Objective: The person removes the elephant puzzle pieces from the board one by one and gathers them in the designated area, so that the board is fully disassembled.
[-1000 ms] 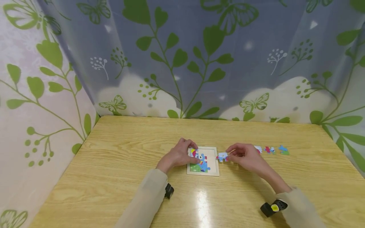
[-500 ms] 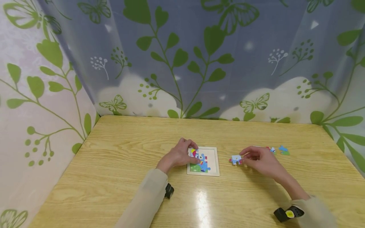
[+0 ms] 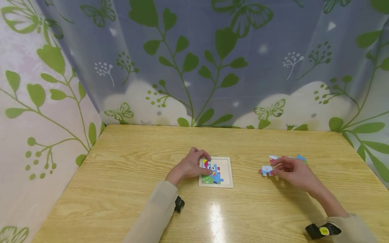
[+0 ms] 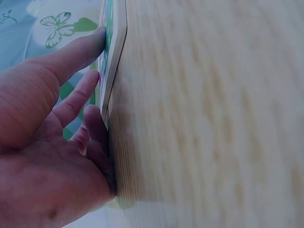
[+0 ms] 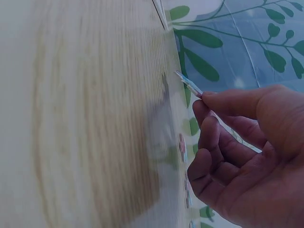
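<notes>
Left fingers (image 4: 77, 99) on part-filled tray (image 3: 225, 169)

And the L hand (image 3: 189, 164) reaches fwd, palm twd the R, thumb (image 4: 78, 54) stretched out nearly str8, index finger (image 3: 205, 154) arched opp. it, other fingers partly hidden! Over on the R side, well apart, the R hand (image 3: 293, 172) has its thumb tip and index tip in a pinch, remaining fingers (image 5: 202, 173) curled in twd the palm. L forearm (image 3: 153, 212) slants up and R, R forearm (image 3: 354, 229) up and L, both in lt. beige sleeves, skin showing btwn cuff and hand.
</notes>
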`<state>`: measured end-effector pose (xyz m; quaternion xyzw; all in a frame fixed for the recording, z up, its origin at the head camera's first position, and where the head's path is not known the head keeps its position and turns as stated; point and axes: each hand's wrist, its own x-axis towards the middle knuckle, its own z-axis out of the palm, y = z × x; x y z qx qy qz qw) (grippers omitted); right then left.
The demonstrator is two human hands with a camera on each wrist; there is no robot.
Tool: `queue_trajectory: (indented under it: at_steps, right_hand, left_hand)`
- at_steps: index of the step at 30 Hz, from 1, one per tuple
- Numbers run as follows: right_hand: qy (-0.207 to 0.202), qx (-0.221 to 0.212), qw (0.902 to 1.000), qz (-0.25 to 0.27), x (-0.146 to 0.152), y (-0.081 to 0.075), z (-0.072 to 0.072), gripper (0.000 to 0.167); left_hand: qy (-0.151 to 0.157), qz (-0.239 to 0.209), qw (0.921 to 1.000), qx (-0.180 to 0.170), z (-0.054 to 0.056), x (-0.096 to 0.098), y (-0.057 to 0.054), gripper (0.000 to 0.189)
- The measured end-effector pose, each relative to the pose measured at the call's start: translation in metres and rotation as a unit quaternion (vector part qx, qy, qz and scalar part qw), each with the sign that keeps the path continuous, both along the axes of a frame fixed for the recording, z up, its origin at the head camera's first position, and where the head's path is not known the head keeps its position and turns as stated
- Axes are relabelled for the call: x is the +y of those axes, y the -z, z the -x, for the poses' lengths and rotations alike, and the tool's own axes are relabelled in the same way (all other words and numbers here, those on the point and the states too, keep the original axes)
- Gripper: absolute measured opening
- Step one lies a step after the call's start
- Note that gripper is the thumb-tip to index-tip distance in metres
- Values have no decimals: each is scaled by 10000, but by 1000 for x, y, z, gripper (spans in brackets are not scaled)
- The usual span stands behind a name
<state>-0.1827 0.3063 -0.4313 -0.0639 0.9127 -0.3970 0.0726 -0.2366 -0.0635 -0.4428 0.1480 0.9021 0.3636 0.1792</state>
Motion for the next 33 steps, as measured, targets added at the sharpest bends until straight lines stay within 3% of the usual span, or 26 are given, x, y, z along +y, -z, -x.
queue_trajectory:
  at_steps: [14,33]
  right_hand:
    - [157,82,9993,-322,24,4,-2,25]
    - [67,394,9948,-934,30,10,2,20]
  left_hand:
    - [416,-176,9988,-167,1,-8,-4,47]
    - [419,-171,9988,-184,0,-8,-2,50]
